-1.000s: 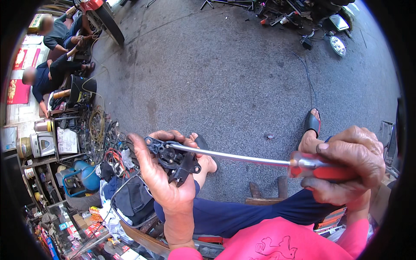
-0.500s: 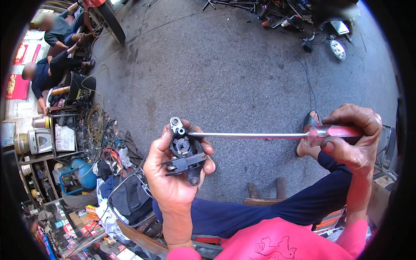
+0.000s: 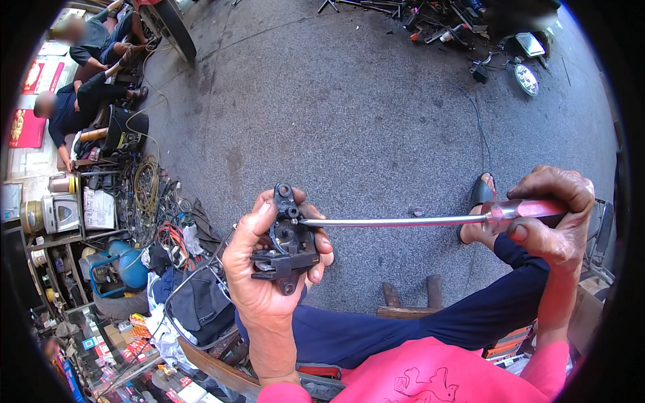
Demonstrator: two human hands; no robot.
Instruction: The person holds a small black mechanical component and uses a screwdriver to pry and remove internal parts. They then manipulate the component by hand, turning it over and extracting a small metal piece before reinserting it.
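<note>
My left hand [image 3: 269, 269] is wrapped round a black mechanical part [image 3: 293, 263] with a round hollow in its middle and holes at its upper end. My right hand [image 3: 554, 215] grips a long screwdriver [image 3: 403, 222] by its clear and red handle. The shaft runs level to the left, and its tip meets the part just below the upper holes, beside my left fingertips. Whether the tip sits in a screw or only touches the part, I cannot tell. My left palm and fingers hide some of the part's sides.
Below my hands are my knees in dark trousers [image 3: 376, 336] and a wooden stool end [image 3: 406, 311]. At left lie tangled cables [image 3: 148, 188], a blue tank [image 3: 127, 265] and a glass case of small packages. Two people sit far left near a wheel [image 3: 176, 30]. Loose parts and a round lamp [image 3: 526, 80] lie far right.
The black part has turned slightly in my left hand; its upper end, bright silver before, now looks dark. The screwdriver has dropped a little lower in view, its tip still at the part.
</note>
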